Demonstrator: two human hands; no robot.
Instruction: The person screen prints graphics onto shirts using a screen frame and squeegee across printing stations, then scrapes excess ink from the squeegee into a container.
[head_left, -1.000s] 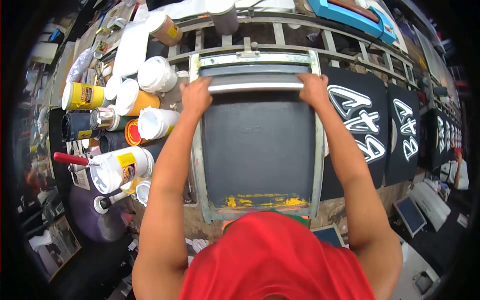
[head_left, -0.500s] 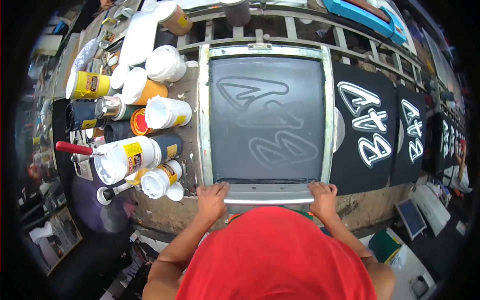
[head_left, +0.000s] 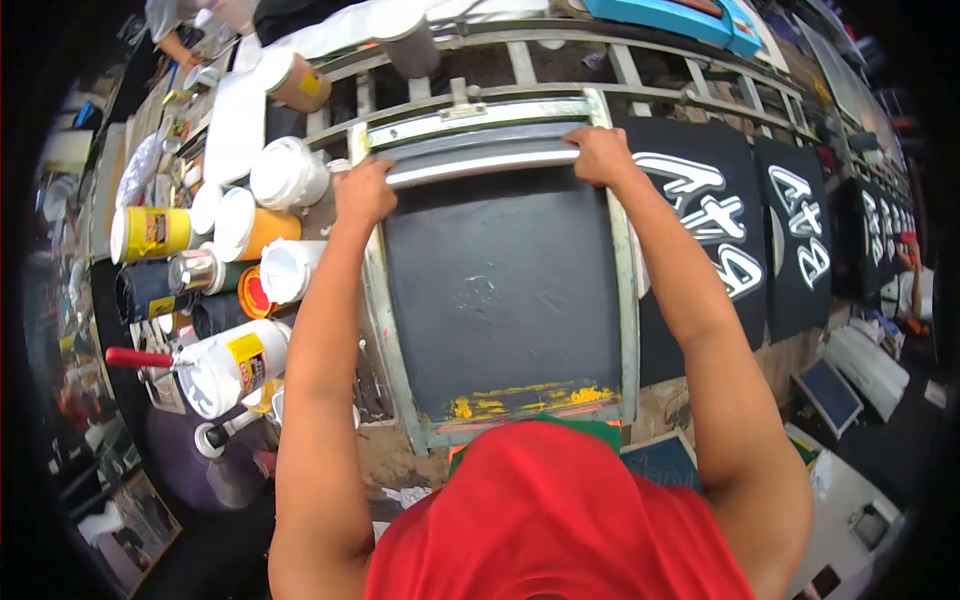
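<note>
Squeegee [head_left: 485, 168] moved to frame's [head_left: 624, 330] far end; hands [head_left: 365, 192] gripping it.

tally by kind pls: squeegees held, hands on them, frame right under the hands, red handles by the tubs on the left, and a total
squeegee: 1
hands, left hand and right hand: 2
screen frame: 1
red handle: 1
total: 5

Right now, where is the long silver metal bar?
In the head view, the silver bar spans the pale green rectangular frame near its far end, gripped by the left hand and right hand.
</note>
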